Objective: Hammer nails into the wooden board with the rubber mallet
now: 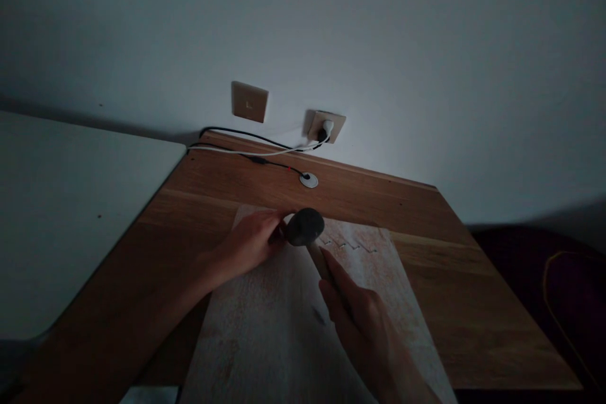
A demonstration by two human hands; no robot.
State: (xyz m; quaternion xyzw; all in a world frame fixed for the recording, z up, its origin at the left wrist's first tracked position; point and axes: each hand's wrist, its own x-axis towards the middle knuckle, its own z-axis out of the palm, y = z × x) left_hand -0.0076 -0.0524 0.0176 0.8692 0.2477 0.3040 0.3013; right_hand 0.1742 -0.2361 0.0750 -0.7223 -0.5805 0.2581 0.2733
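Right hand (357, 309) around mallet handle (317, 260)

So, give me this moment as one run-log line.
right hand: holding mallet | left hand: beside mallet, grip unclear | board: lying on table

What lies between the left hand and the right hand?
In the head view, the mallet head lies between the left hand and right hand.

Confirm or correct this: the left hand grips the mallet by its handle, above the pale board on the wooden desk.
Not quite: the head view shows the right hand gripping the mallet by its handle. The rest stands: it is above the pale board on the wooden desk.
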